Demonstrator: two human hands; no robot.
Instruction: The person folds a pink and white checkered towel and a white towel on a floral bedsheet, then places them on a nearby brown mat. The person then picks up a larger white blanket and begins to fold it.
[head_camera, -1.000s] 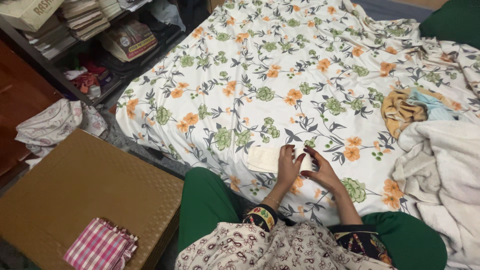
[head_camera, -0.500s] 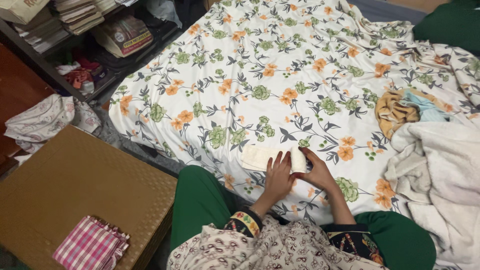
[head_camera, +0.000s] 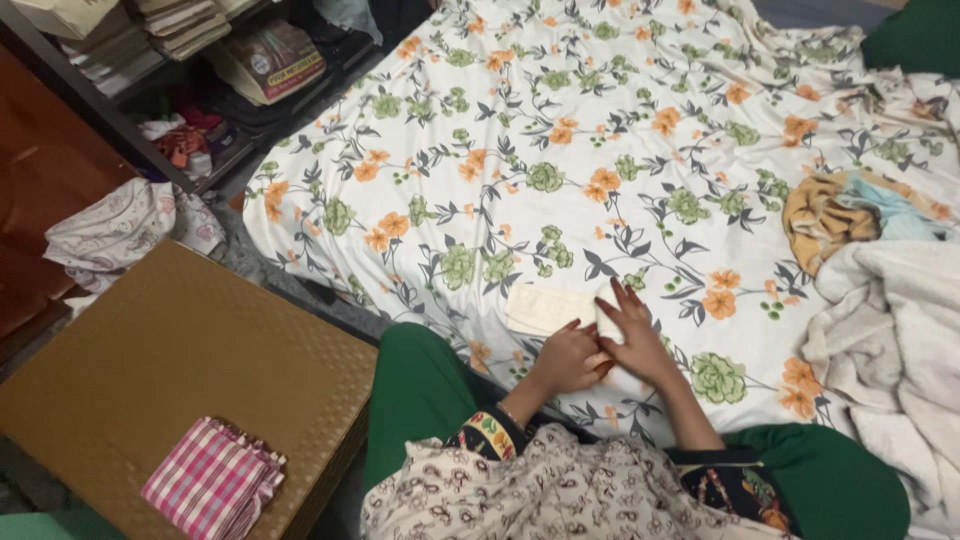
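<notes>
Floral bedsheet (head_camera: 560, 130): folded cream cloth (head_camera: 545, 305) under both hands' grip, L (head_camera: 570, 358) & R (head_camera: 632, 338).

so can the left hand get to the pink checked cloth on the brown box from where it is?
Probably yes. The left hand rests on the cream cloth; the pink checked cloth lies uncovered on the brown box, though the green-clad knee sits between.

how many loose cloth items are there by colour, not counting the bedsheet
cream folded cloth under both hands: 1
pink checked cloth on the brown box: 1
white towels: 1 heap
mustard and blue cloth: 1
pale printed cloth on the floor: 1
total: 5
</notes>
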